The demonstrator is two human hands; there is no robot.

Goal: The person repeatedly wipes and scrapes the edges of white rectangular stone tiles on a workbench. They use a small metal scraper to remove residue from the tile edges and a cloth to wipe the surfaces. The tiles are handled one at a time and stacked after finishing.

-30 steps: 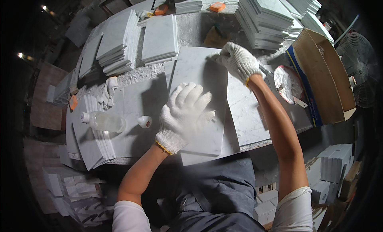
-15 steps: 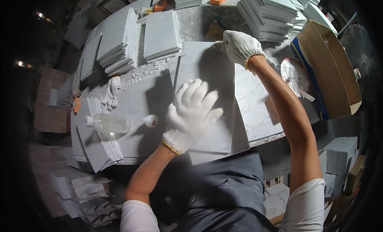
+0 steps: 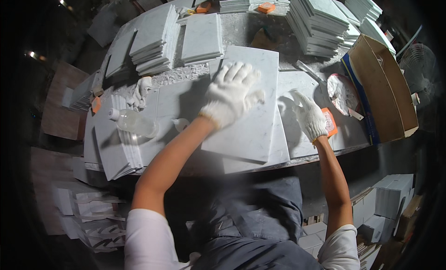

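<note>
My left hand (image 3: 233,94), in a white knitted glove, lies with its fingers spread on a pale grey marble tile (image 3: 246,140). This tile rests slightly askew on another tile (image 3: 280,144), whose edge shows at the right. To the right, my right hand (image 3: 310,116), gloved alike, has its fingers stretched and holds nothing that I can see. An orange block (image 3: 330,122) sits close beside that hand, partly hidden by it. Left of my left forearm stands a small white nozzle-like cap (image 3: 180,125), and a clear bottle (image 3: 134,122) of liquid lies on fanned tiles.
Stacks of marble tiles stand at the far left (image 3: 151,42) and far right (image 3: 318,23). A bowl of white paste (image 3: 343,91) with a scraper (image 3: 356,114) sits beside an open cardboard box (image 3: 383,84). A crumpled glove (image 3: 140,92) lies left. More orange blocks (image 3: 266,8) lie behind.
My right hand has come down from the tile's far edge to beside the orange block, its fingers opening out. My left hand has slid farther up the tile. The view has shifted a little.
</note>
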